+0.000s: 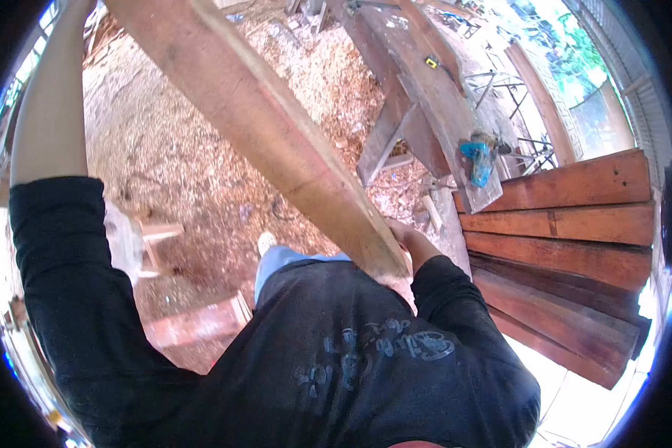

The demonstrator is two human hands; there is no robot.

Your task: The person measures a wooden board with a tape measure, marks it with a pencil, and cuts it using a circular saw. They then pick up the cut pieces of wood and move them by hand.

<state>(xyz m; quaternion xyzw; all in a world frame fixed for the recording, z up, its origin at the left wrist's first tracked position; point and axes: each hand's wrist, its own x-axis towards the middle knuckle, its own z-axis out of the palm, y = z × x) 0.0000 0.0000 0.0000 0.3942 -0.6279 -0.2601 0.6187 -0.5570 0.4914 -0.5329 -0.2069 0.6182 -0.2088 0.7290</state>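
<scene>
A long, thick wooden plank [254, 134] slants across the view, from the top left down to my waist. At its lower end, my right hand [400, 231] grips the edge, with most of its fingers hidden by the wood. My left arm stretches up along the left side beside the plank's far part. The left hand itself lies beyond the top of the picture, so its hold cannot be seen. A faint reddish line runs along the plank's face near one edge.
Wood shavings [172, 142] cover the ground. To the right stands a rough wooden workbench [425, 97] bearing a blue power tool [479, 160] and a yellow tape measure [431, 63]. Several reddish-brown boards [560, 183] are stacked at far right. A wood piece [194, 322] lies at lower left.
</scene>
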